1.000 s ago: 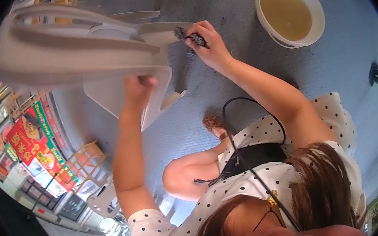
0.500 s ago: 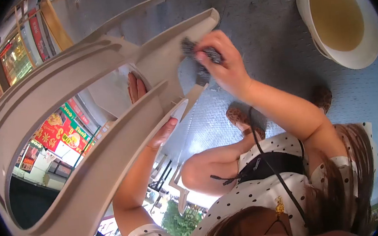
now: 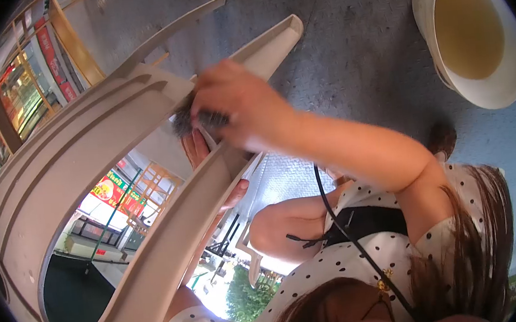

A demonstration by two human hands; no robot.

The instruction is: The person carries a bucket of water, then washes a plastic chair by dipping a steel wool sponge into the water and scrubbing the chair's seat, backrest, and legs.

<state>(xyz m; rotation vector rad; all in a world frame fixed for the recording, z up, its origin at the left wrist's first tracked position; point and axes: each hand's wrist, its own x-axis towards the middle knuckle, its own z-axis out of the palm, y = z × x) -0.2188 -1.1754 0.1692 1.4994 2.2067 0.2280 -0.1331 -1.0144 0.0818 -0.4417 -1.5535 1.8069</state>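
A beige plastic chair (image 3: 179, 243) is tilted on its side across the left of the view, its legs pointing up and right. My left hand (image 3: 233, 195) grips the chair near the seat, with fingers showing through the opening and the thumb on the near side. My right hand (image 3: 234, 104), blurred by motion, is closed on a dark grey metallic scrubber (image 3: 189, 123). The scrubber lies against the chair where the leg meets the frame, close to the fingers of my left hand.
A white bucket (image 3: 428, 26) of cloudy brownish water stands on the grey textured floor (image 3: 360, 58) at the upper right. A black cable (image 3: 366, 251) hangs in front of my body. Wooden frames and a red sign (image 3: 126, 197) are in the background.
The chair has swung toward me and now fills more of the left side. My right hand with the scrubber has moved left from the leg to the frame. The bucket appears farther right.
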